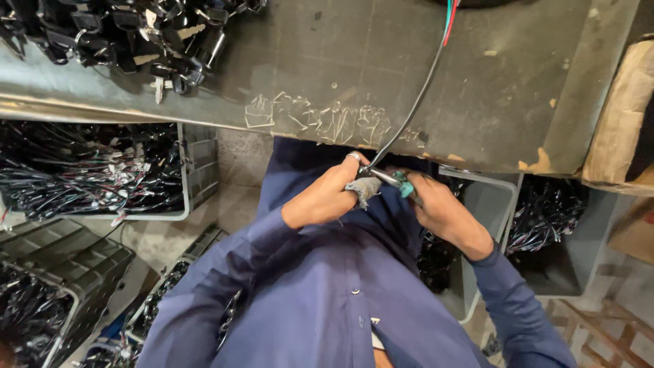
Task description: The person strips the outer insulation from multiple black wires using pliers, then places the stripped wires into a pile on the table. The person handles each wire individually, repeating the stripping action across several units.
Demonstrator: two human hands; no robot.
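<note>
Blue shirt (pixel 327 300) fills the near view, sleeves reaching up toward the edge of the table (pixel 490 82), and both hands meet just below that edge. Left hand (pixel 323 197) is closed in a fist around the end of a black cable (pixel 415 99), a grey wrap of cloth or tape (pixel 364 189) showing at the thumb and a ring on one finger. Right hand (pixel 443 211) is clenched on a teal-handled tool (pixel 400 182), pliers or cutters by the look, its metal tip pressed against the cable end right at the left fist. The cable runs up from there across the table to red and green wires (pixel 449 17) at its far edge. This looks like trimming or stripping the cable end; the next move would call for a steady squeeze and a firm hold. Crates of black wire harnesses (pixel 88 170) sit below the table, key-like black parts (pixel 136 34) piled on it.
</note>
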